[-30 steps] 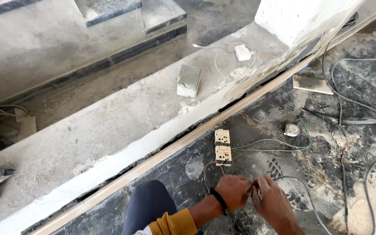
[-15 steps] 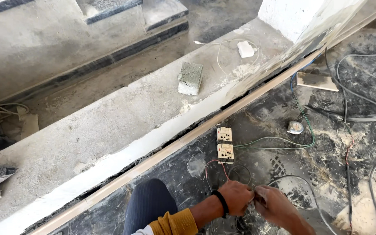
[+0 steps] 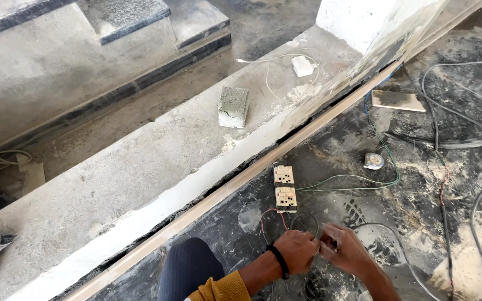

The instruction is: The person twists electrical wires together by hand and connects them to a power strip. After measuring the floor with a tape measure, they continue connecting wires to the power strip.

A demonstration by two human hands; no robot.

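Low at the frame's bottom centre, the left hand (image 3: 299, 251) and the right hand (image 3: 344, 249) meet fingertip to fingertip above the dusty dark floor (image 3: 419, 184), both curled nearly closed and pinching the ends of thin wires (image 3: 277, 214); what exactly lies between the fingertips is too small to tell. From that pinch the red and dark wires loop up and away from the body to the pair of cream socket plates (image 3: 285, 188), which lie just beyond the hands, directly ahead of the left one. The pair's long axis runs away from the person, its far end touching the pale wooden strip (image 3: 241, 184) along the concrete ledge (image 3: 140, 167). Green wire (image 3: 352, 181) leaves the sockets rightward toward a small round tape roll (image 3: 373, 161), well apart from both hands.
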